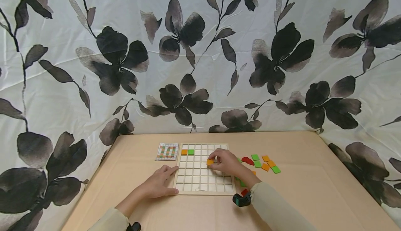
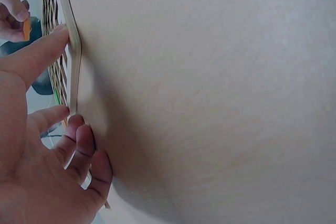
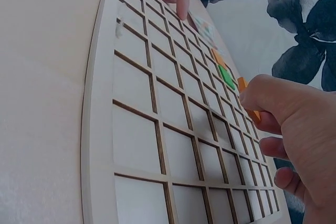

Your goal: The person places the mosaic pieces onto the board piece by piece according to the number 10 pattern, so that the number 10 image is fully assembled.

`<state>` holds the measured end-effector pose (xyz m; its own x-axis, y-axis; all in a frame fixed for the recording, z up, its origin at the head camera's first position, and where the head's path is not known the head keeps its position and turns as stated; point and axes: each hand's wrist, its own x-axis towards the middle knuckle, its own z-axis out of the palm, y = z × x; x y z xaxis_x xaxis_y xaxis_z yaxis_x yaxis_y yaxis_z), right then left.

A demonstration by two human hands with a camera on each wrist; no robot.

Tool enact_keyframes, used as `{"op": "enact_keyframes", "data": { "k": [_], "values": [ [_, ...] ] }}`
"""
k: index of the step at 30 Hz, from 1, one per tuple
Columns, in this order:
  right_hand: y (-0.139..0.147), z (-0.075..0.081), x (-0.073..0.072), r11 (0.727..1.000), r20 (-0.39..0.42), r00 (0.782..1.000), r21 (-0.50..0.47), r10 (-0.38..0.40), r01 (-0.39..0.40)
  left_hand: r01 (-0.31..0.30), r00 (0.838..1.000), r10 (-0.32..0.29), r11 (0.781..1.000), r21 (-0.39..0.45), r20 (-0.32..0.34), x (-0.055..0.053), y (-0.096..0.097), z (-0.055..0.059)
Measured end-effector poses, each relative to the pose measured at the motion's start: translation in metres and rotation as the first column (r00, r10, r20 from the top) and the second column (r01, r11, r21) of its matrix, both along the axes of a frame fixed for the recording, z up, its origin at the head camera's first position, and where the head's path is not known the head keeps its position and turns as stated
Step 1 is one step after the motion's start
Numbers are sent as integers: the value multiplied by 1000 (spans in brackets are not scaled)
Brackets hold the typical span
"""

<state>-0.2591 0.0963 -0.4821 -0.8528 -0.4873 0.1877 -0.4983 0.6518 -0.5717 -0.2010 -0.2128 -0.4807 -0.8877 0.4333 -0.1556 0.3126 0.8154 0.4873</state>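
A wooden grid board [image 1: 203, 191] with white square cells lies on the table. In its top row, an orange tile [image 1: 183, 152] and a green tile [image 1: 191, 152] sit side by side near the left corner. My right hand [image 1: 226, 162] pinches another orange square tile [image 1: 210, 162] between thumb and fingers, over the upper right part of the grid; in the right wrist view this tile [image 3: 241, 84] is held above the cells. My left hand [image 1: 159, 182] rests at the board's left edge, fingers spread, with thumb and fingertips touching the frame.
A small pattern card [image 1: 167, 151] with coloured squares lies left of the board's top corner. To the right are loose green tiles [image 1: 255, 157], orange tiles [image 1: 265, 167] and red pieces [image 1: 247, 160], some hidden behind the right forearm. A floral cloth [image 1: 200, 67] hangs behind the table [image 1: 300, 182].
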Motion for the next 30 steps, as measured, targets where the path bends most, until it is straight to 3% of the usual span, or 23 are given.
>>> {"op": "enact_keyframes", "data": {
  "k": [13, 22, 30],
  "values": [
    [-14, 2, -5, 1000, 1, 1000, 8, -4, 4, -4, 1000, 4, 1000, -2, 0, 1, 0, 0],
    [-24, 6, -7, 999, 61, 998, 36, -20, 18, -4, 1000, 4, 1000, -5, -5, 0, 0, -1],
    [-33, 3, -12, 999, 31, 1000, 44, 3, -4, -6, 1000, 6, 1000, -3, -1, 1, 0, 0]
  ]
}}
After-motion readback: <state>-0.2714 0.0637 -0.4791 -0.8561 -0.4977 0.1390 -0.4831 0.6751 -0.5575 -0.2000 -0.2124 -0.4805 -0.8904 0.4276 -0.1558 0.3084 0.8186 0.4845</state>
